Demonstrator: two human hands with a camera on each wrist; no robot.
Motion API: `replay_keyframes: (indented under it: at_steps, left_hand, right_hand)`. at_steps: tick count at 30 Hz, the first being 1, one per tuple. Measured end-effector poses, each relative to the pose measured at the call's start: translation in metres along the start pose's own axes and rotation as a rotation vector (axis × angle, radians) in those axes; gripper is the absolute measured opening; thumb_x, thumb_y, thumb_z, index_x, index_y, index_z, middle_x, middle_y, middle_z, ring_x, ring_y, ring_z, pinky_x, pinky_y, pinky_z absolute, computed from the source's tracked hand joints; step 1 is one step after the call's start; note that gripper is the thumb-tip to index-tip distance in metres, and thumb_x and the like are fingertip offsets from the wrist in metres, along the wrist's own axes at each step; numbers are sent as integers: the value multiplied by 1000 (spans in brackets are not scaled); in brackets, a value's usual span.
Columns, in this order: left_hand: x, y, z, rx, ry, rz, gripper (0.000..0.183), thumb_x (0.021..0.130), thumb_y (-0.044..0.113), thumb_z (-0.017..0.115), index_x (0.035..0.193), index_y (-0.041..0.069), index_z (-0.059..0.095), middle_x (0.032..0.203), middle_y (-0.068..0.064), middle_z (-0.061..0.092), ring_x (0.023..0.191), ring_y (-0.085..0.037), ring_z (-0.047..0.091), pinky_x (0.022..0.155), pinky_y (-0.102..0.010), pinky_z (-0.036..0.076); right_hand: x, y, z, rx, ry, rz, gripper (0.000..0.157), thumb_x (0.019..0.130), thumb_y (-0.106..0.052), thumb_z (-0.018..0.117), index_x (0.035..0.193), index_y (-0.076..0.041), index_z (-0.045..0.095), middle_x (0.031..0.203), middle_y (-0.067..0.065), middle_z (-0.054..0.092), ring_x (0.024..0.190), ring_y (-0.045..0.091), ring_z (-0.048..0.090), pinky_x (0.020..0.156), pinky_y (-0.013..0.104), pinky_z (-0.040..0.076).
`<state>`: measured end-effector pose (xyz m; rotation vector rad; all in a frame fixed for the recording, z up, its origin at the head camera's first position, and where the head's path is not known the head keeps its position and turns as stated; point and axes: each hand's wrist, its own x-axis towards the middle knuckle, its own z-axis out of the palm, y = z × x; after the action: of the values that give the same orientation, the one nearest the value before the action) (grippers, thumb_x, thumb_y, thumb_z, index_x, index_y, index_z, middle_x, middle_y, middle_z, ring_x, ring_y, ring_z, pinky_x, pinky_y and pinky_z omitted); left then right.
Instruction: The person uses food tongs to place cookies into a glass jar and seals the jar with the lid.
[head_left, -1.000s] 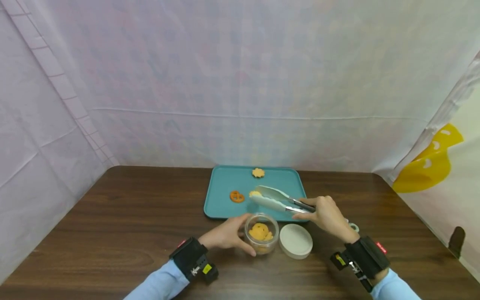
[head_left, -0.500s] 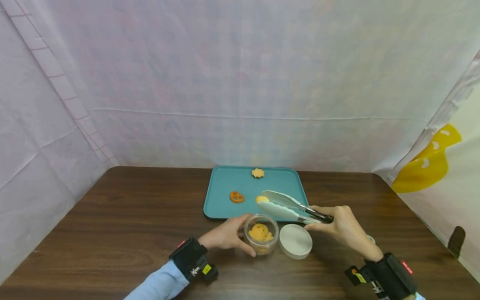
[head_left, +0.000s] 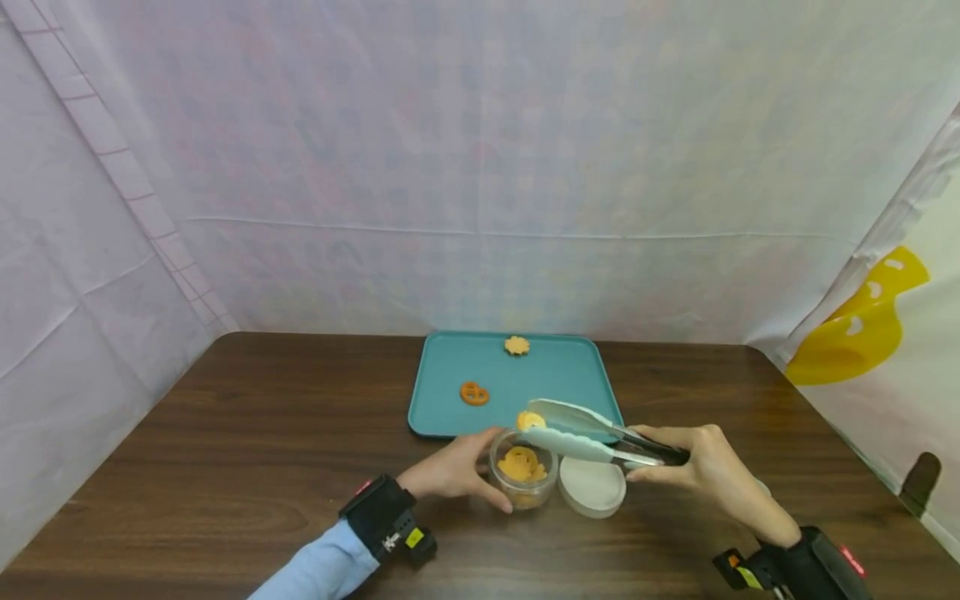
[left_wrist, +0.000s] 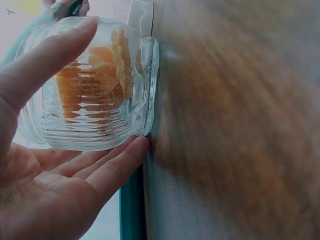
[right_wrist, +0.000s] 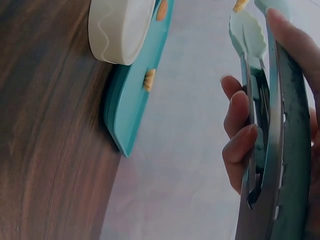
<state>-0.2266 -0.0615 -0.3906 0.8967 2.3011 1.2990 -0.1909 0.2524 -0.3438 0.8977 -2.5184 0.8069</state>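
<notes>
My left hand holds a clear glass jar by its side, thumb and fingers around it; the jar stands on the table with several cookies inside. In my right hand is a pair of tongs with pale green tips. Between those tips a small yellow cookie is pinched, near the jar's far rim. In the right wrist view, fingers and thumb wrap both arms of the tongs, and only an edge of the pinched cookie shows.
Behind the jar lies a teal tray bearing a pretzel and a flower-shaped cookie. A white round lid sits right of the jar, partly under the tongs. Dark wooden table surrounds them, with a cloth wall behind.
The tongs and the pinched cookie have moved from over the tray toward me and right, to the jar's far rim. My left hand and the jar have stayed in place.
</notes>
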Motion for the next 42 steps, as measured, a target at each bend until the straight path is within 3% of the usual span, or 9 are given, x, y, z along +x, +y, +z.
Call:
replay_keyframes:
  at_steps: [7, 22, 26, 33, 38, 42]
  left_hand:
    - [0, 0, 0, -40, -5, -27, 83, 65, 14, 80, 133, 5, 33, 131, -11, 42, 121, -26, 39, 92, -30, 45]
    - [-1, 1, 0, -11, -3, -9, 79, 65, 16, 80, 131, 8, 37, 128, -8, 45, 120, -25, 42, 93, -29, 44]
    - [-1, 1, 0, -6, -1, 1, 78, 64, 16, 80, 130, 8, 38, 126, -7, 47, 118, -24, 43, 92, -28, 45]
    - [-1, 2, 0, 24, 10, 6, 77, 63, 17, 81, 128, 9, 39, 125, -7, 48, 117, -23, 44, 94, -29, 43]
    - [-1, 2, 0, 17, 6, 2, 77, 64, 17, 80, 128, 8, 39, 126, -8, 47, 118, -24, 43, 93, -28, 44]
    - [-1, 2, -1, -2, 2, -7, 77, 64, 16, 80, 129, 7, 38, 126, -9, 46, 118, -25, 42, 91, -28, 46]
  right_hand:
    - [-6, -1, 0, 33, -2, -78, 48, 58, -19, 80, 101, 0, 67, 85, 13, 68, 70, 3, 61, 52, 11, 46]
    - [-9, -3, 2, 92, -29, -138, 52, 57, -18, 81, 102, 2, 65, 87, 16, 67, 72, 0, 58, 50, 10, 45]
    - [-9, -3, 3, 86, -23, -147, 52, 56, -19, 81, 101, 2, 66, 86, 17, 67, 63, -4, 50, 46, 8, 40]
    - [-10, -3, 3, 36, -22, -163, 52, 56, -23, 81, 100, 1, 67, 87, 14, 68, 77, 7, 62, 60, 7, 48]
    - [-9, -5, 3, 29, -31, -153, 51, 57, -23, 81, 100, 1, 66, 88, 13, 68, 76, 8, 63, 58, 7, 48]
    - [-8, -5, 4, 42, -39, -122, 51, 58, -24, 80, 101, 1, 66, 87, 13, 68, 64, -2, 56, 49, 6, 43]
